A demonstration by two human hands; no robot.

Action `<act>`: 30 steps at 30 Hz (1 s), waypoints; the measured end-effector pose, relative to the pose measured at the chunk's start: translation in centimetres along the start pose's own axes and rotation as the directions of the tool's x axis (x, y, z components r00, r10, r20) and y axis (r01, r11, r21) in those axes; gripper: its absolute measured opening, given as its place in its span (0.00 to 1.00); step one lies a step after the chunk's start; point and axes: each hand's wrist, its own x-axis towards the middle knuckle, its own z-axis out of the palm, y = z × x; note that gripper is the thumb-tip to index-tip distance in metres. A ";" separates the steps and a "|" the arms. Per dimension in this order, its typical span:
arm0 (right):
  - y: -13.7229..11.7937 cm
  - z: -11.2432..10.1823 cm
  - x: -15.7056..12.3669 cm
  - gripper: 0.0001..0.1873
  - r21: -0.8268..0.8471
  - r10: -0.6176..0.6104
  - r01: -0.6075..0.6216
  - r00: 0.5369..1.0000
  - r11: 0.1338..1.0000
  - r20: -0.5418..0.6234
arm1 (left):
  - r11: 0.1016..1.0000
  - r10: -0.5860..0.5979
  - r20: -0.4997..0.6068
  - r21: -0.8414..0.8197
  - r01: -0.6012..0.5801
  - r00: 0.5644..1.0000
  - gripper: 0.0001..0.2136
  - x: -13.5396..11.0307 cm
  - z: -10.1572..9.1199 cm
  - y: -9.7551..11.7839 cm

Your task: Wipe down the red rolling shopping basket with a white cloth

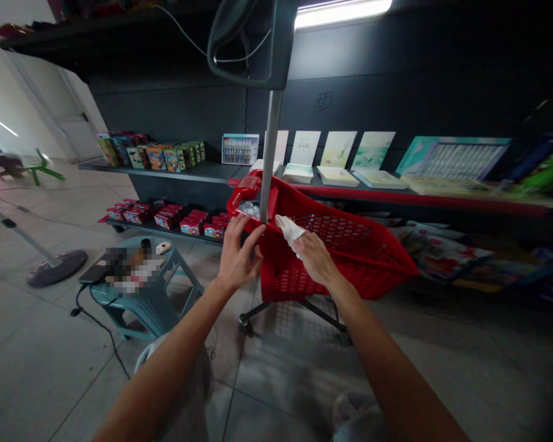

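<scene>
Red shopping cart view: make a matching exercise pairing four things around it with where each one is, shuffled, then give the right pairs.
Things:
1. white cloth
2. small red boxes
3. teal plastic stool
4. round pole base

Places:
A. lower shelf
B. floor, far left
C. right hand, on the red cart basket
D. under pixelated items, beside the cart

Pairs: 1-C, 2-A, 3-D, 4-B.

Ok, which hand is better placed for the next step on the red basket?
Probably the right hand: it has the white cloth on the rim of the red plastic basket. The left hand is empty, open beside the rim near the cart's metal pole.
</scene>
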 end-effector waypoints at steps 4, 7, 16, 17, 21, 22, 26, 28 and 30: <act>0.5 -0.1 0.0 0.29 0.054 0.055 -0.055 0.998 0.997 -0.005 | 1.000 0.025 0.128 0.013 -0.026 0.991 0.32 1.9 3.2 4.0; 0.5 -0.6 -0.2 0.25 0.030 0.041 -0.041 0.999 0.999 -0.015 | 0.996 -0.011 0.192 0.084 -0.005 0.981 0.32 2.4 4.6 4.5; 3.6 -3.1 -3.0 0.19 -0.171 0.150 -0.152 0.988 0.973 -0.021 | 0.991 -0.046 0.241 0.136 0.013 0.969 0.35 2.8 5.2 4.3; 4.2 -3.5 -3.5 0.19 -0.196 0.167 -0.167 0.986 0.966 -0.017 | 0.991 -0.045 0.247 0.133 0.012 0.968 0.34 2.8 5.2 4.1; 7.0 -5.2 -5.6 0.21 -0.267 0.262 -0.253 0.965 0.930 -0.002 | 0.993 -0.043 0.248 0.116 0.015 0.968 0.32 2.7 5.2 3.3; 7.7 -5.7 -6.2 0.21 -0.283 0.298 -0.288 0.954 0.915 -0.008 | 0.993 -0.047 0.244 0.115 0.019 0.969 0.32 2.7 5.2 3.1; 9.9 -7.5 -8.3 0.24 -0.341 0.393 -0.387 0.918 0.856 -0.056 | 0.992 -0.069 0.227 0.123 0.042 0.972 0.31 2.6 5.2 2.5; 10.4 -8.2 -8.9 0.24 -0.364 0.390 -0.392 0.917 0.845 -0.080 | 0.991 -0.075 0.224 0.123 0.048 0.972 0.30 2.6 5.1 2.4; 10.6 -8.6 -9.3 0.22 -0.391 0.397 -0.405 0.912 0.827 -0.106 | 0.991 -0.081 0.229 0.121 0.054 0.970 0.30 2.6 5.0 2.4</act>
